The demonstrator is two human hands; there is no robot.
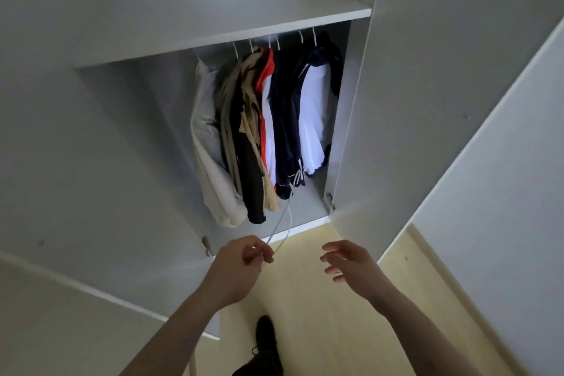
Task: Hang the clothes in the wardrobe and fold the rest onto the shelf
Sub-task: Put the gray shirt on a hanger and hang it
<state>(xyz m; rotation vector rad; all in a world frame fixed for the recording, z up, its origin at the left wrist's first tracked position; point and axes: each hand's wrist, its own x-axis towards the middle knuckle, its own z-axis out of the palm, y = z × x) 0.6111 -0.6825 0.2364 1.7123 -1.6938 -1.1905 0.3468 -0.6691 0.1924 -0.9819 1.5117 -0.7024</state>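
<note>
The wardrobe (pixel 345 119) stands open, both doors swung outward; under its shelf (pixel 232 24) a row of clothes hangs on white hangers, packed toward the right side of the compartment; from left to right there is a cream garment (pixel 210 143), a beige and black one (pixel 247 137), a red-and-white top (pixel 268 119), a navy piece (pixel 285 119) and a white shirt with dark trim (pixel 314 113); the space to the left of the cream garment holds nothing that can be made out; the top of the shelf, as far as it shows, is bare. The left hand (pixel 241 268) pinches a thin white wire hanger (pixel 282 232) between thumb and fingertips, the hanger rising toward the hems of the hung clothes; it carries no garment. The right hand (pixel 351 262) hovers beside it, fingers loosely spread, touching nothing. Below, a dark shoe (pixel 266 336) rests on the pale wooden floor (pixel 320 330).
</note>
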